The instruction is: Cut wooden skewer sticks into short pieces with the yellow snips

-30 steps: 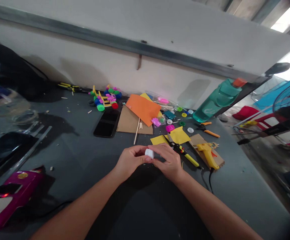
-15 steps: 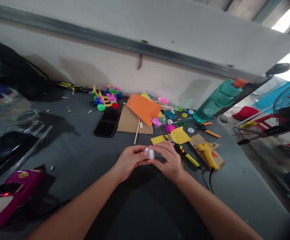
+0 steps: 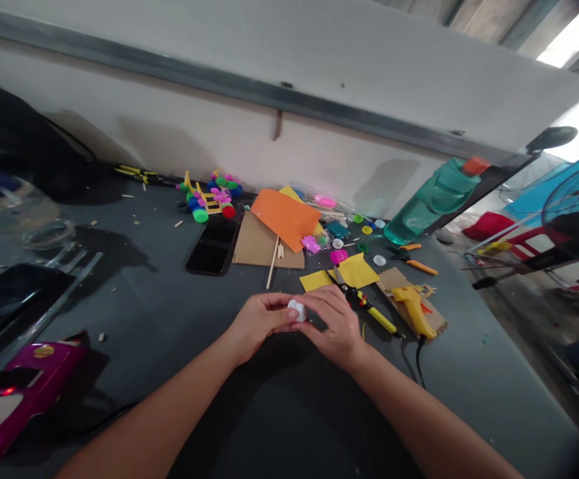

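Between my two hands, above the dark table, is a small white object, partly covered by fingers. My left hand pinches it from the left with the thumb on its front. From the right, my right hand closes its fingers and thumb around it. Just beyond my right hand lie yellow paper and yellow-handled pliers. A wooden stick rests on a piece of cardboard with orange paper over it.
A black phone lies left of the cardboard. On the right are a yellow glue gun, orange-handled pliers and a teal bottle. A magenta device sits at the left. Colourful assembled pieces stand behind.
The white object has turned slightly between my fingers, and both hands still hold it. The whole view has shifted a little.
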A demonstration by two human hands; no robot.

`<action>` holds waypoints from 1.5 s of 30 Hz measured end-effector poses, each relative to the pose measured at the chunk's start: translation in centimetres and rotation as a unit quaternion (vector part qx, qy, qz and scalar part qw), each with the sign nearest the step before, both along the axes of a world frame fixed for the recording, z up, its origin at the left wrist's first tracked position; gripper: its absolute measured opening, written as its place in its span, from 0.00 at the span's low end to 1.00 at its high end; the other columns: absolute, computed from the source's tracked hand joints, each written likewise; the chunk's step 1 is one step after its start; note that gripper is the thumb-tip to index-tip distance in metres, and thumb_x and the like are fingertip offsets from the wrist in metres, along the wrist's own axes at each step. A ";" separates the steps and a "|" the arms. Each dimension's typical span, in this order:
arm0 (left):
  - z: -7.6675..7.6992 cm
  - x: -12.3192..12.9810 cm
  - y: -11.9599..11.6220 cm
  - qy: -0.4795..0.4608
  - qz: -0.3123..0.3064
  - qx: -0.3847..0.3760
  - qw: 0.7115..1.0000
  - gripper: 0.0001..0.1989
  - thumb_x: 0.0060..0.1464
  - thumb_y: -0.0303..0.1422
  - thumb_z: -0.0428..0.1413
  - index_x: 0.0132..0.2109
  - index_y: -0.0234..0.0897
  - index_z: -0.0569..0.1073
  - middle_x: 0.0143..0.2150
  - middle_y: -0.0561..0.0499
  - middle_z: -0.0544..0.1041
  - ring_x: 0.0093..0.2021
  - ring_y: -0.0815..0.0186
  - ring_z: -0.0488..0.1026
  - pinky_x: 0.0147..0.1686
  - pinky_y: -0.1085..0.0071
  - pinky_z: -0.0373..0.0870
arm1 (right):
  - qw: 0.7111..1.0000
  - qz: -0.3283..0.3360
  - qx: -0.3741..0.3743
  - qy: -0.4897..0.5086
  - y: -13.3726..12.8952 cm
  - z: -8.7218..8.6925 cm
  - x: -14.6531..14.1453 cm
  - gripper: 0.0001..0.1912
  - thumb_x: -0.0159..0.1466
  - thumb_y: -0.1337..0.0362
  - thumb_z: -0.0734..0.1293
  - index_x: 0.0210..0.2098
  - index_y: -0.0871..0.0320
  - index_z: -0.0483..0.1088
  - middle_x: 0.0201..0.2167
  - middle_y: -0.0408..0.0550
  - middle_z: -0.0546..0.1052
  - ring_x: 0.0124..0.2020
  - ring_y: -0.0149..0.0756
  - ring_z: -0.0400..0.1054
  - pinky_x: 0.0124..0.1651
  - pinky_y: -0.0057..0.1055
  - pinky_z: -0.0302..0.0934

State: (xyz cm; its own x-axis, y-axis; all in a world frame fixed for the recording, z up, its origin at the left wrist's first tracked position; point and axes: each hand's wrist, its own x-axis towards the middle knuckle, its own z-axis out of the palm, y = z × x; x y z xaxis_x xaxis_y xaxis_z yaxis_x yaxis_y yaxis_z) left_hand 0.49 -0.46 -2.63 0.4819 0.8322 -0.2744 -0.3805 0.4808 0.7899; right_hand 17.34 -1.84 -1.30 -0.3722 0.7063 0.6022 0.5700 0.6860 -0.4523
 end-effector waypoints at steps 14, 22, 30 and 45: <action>-0.1 0.1 0.8 0.020 0.064 -0.037 0.997 0.14 0.41 0.30 0.64 0.38 0.30 0.76 0.35 0.45 0.79 0.34 0.64 0.76 0.43 0.66 0.72 | 0.864 -0.297 -0.164 -0.372 0.4 1.7 3.8 0.44 0.49 0.46 0.69 0.57 0.64 0.55 0.42 0.68 0.69 0.41 0.60 0.66 0.36 0.48 0.62; -0.3 0.3 0.8 0.037 0.054 -0.037 0.997 0.14 0.41 0.30 0.64 0.39 0.31 0.76 0.36 0.45 0.79 0.35 0.64 0.76 0.42 0.66 0.73 | 0.818 -0.347 -0.237 -0.393 2.2 0.4 5.0 0.24 0.58 0.61 0.63 0.50 0.69 0.59 0.38 0.65 0.71 0.41 0.55 0.67 0.39 0.42 0.60; -0.3 0.3 0.8 0.031 0.060 -0.033 0.997 0.15 0.42 0.31 0.64 0.39 0.31 0.76 0.36 0.44 0.78 0.36 0.64 0.76 0.43 0.66 0.72 | 0.849 -0.384 -0.161 -0.324 3.8 -0.3 5.8 0.22 0.61 0.63 0.61 0.52 0.68 0.58 0.43 0.65 0.70 0.46 0.53 0.64 0.45 0.44 0.58; 0.1 0.5 0.3 0.041 0.054 0.025 0.997 0.15 0.40 0.27 0.64 0.38 0.34 0.72 0.34 0.51 0.78 0.36 0.69 0.73 0.40 0.72 0.69 | 0.992 -0.046 -0.116 0.003 0.0 0.2 0.0 0.17 0.56 0.70 0.66 0.46 0.54 0.67 0.41 0.48 0.73 0.43 0.37 0.66 0.46 0.35 0.63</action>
